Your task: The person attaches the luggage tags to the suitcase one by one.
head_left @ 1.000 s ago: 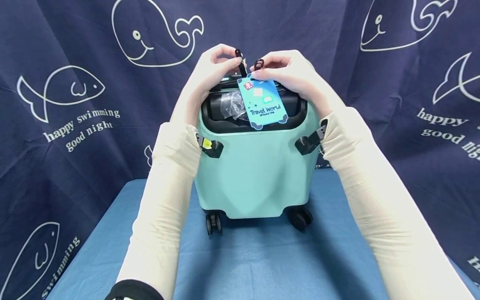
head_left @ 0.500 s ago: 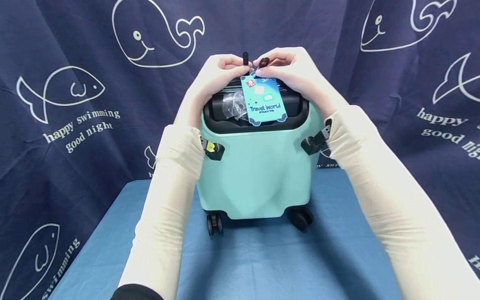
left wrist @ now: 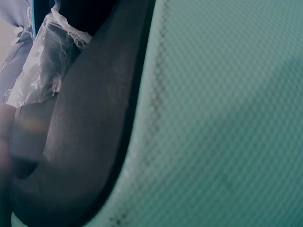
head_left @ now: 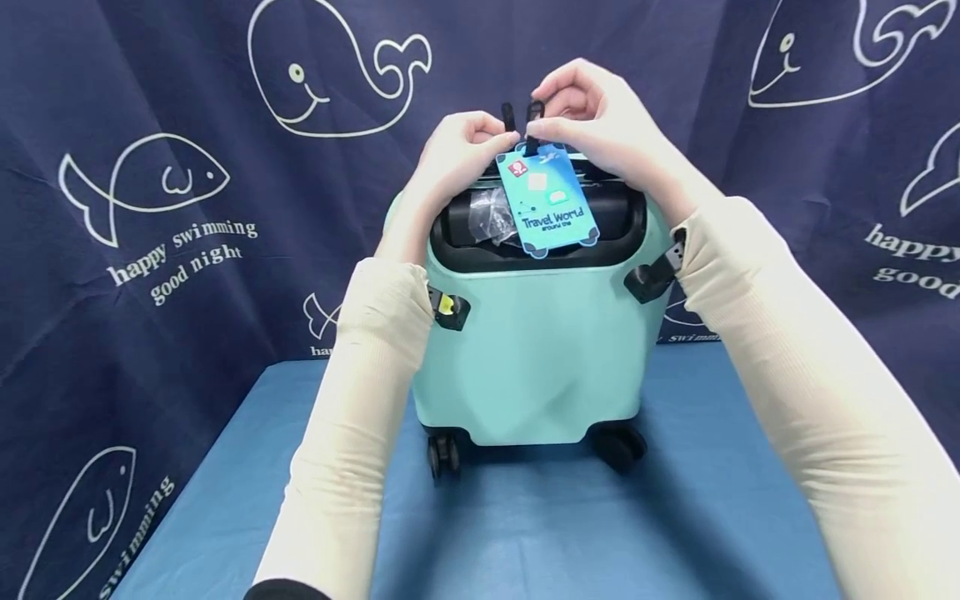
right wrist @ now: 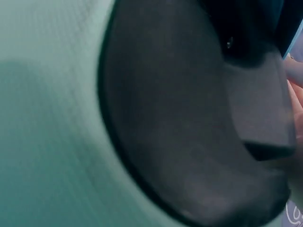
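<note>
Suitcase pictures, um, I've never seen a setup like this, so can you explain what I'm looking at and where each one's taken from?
There's no machine here, just a person using two bare hands. The wide picture comes from a camera worn on the head, looking forward and down. The two close-ups come from cameras worn on the wrists, showing mostly the mint-green suitcase and its black recess. It stands upright on a blue-covered surface, before a dark fish-and-whale curtain. The left hand pinches a black strap; the right hand seems to have a black loop in its grip. Below, a blue luggage tag hangs, partly covering some clear plastic.
</note>
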`<action>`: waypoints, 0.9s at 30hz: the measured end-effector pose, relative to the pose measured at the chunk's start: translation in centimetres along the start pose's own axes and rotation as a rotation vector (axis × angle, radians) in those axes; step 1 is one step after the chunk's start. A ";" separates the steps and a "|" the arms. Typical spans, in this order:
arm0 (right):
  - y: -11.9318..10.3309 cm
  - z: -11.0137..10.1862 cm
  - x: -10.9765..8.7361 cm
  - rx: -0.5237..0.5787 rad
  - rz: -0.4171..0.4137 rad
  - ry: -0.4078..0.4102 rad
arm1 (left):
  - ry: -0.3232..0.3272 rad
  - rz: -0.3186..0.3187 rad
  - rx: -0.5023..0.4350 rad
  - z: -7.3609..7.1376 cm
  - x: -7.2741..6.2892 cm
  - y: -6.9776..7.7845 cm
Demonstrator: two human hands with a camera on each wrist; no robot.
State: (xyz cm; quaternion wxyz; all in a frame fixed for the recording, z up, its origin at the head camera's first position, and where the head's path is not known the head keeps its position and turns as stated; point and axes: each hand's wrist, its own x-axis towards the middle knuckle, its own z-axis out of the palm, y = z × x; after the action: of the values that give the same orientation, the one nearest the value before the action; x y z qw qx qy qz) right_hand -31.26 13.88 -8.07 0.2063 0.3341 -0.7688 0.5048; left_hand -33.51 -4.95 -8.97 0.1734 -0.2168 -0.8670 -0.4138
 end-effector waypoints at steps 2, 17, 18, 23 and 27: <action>0.1 -0.1 0.2 0.034 -0.021 0.019 | 0.014 -0.043 0.023 0.1 0.1 0.2; 1.7 0.5 0.7 0.133 -0.036 0.119 | 0.066 -0.038 0.120 0.1 0.0 0.4; 1.6 0.5 0.7 0.140 -0.026 0.126 | 0.073 -0.027 0.139 0.1 0.0 0.5; 1.4 0.3 0.6 0.191 0.013 0.149 | 0.094 0.045 0.222 0.2 0.2 0.9; 1.5 0.1 0.4 0.205 0.008 0.137 | 0.095 0.048 0.225 0.4 0.2 1.0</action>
State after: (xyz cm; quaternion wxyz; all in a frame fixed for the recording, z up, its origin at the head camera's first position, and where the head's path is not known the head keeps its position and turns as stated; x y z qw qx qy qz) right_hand -32.64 14.05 -8.77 0.2207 0.3151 -0.6986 0.6033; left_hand -33.20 -4.02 -8.43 0.2476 -0.1970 -0.8932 -0.3194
